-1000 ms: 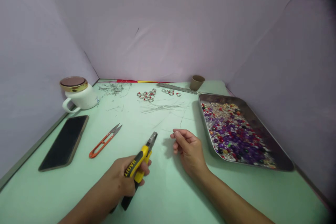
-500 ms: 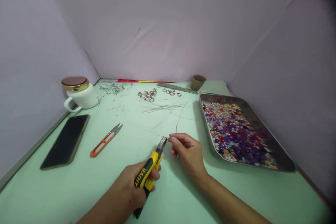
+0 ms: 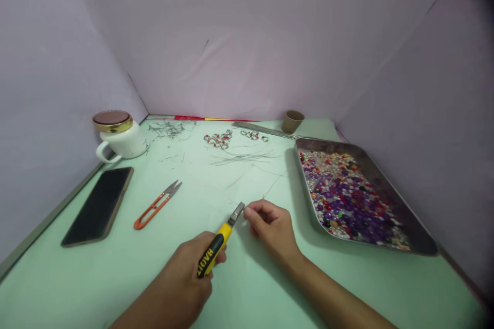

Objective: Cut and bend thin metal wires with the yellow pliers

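Note:
My left hand (image 3: 195,262) is wrapped round yellow-and-black pliers (image 3: 216,248), whose metal jaws point up and away from me. Just at the tip of those jaws, my right hand (image 3: 275,229) pinches between thumb and forefinger. A thin wire (image 3: 273,185) runs out behind these fingers across the table; the bit at the fingertips is too small to make out clearly. Beyond the hands lie loose cut wires (image 3: 247,158) and red-beaded wire pieces (image 3: 218,139), with a shorter beaded piece (image 3: 253,135) beside them.
A metal tray (image 3: 386,175) of mixed beads stands at the right. To the left are orange thread snips (image 3: 156,206), a phone (image 3: 98,206) and a lidded white mug (image 3: 125,143). At the back sit tangled wire scraps (image 3: 170,129), long straight wires (image 3: 266,129) and a brown cup (image 3: 292,122).
The pliers have turned in my left hand, and their handles look closer together. My right hand stays at the jaw tip, while the wire behind it has tilted lower and to the right.

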Available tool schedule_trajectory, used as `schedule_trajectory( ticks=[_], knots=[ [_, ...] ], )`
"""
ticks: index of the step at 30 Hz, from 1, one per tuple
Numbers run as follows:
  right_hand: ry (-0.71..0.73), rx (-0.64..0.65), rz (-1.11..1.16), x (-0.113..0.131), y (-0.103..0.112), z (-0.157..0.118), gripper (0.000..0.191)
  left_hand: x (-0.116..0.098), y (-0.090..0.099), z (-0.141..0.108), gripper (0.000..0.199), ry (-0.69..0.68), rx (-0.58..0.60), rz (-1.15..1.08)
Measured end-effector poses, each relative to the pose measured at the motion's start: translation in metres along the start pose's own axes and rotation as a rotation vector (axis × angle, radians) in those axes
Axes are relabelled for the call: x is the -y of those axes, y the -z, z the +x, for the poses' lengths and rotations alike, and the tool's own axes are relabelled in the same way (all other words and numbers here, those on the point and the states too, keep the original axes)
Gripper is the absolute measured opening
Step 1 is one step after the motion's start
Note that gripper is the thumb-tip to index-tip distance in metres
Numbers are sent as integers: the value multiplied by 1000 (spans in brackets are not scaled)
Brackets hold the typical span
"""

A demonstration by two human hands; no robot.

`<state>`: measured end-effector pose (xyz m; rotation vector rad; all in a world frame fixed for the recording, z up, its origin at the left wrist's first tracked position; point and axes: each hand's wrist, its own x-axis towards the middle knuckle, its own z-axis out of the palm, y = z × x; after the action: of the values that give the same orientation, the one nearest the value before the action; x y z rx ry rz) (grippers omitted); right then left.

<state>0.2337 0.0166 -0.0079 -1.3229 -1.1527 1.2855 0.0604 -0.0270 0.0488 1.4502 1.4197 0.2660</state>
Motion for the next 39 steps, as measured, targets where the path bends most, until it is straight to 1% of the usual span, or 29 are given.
schedule_trajectory(
  ticks=[5,7,8,10,12,13,14,15,17,20,22,25,29,35,39],
  knots=[
    [-6,42,27,2,2,-2,22,9,1,4,38,-53,23,-32],
    [-8,34,59,2,4,-2,23,12,4,8,35,-39,29,-92],
    [-8,19,74,1,5,-2,23,13,8,9,32,-22,13,-132],
    [-5,-13,103,0,7,-1,23,14,18,13,27,21,-83,-216],
    [5,-25,111,-1,8,0,22,16,30,15,21,46,-222,-273],
    [12,-24,106,-1,9,1,22,18,35,15,21,40,-269,-305],
    [19,-26,99,-1,9,1,22,19,38,16,21,32,-286,-322],
    [26,-29,88,-1,8,1,22,21,40,16,23,19,-276,-330],
    [40,-43,70,-1,8,1,22,24,36,15,29,-9,-187,-300],
    [63,-58,40,1,7,0,22,21,19,11,38,-35,3,-167],
    [77,-51,13,1,7,-1,22,14,9,6,38,-19,80,-131],
    [89,-18,-13,2,6,-2,22,0,3,-2,40,6,99,-145],
    [97,6,-27,1,6,-2,23,-8,6,-5,39,13,107,-114],
    [127,22,-47,0,5,-2,23,-6,5,-3,39,27,85,-84],
    [111,41,-30,0,5,-5,24,1,1,0,36,41,56,-49]
  ],
)
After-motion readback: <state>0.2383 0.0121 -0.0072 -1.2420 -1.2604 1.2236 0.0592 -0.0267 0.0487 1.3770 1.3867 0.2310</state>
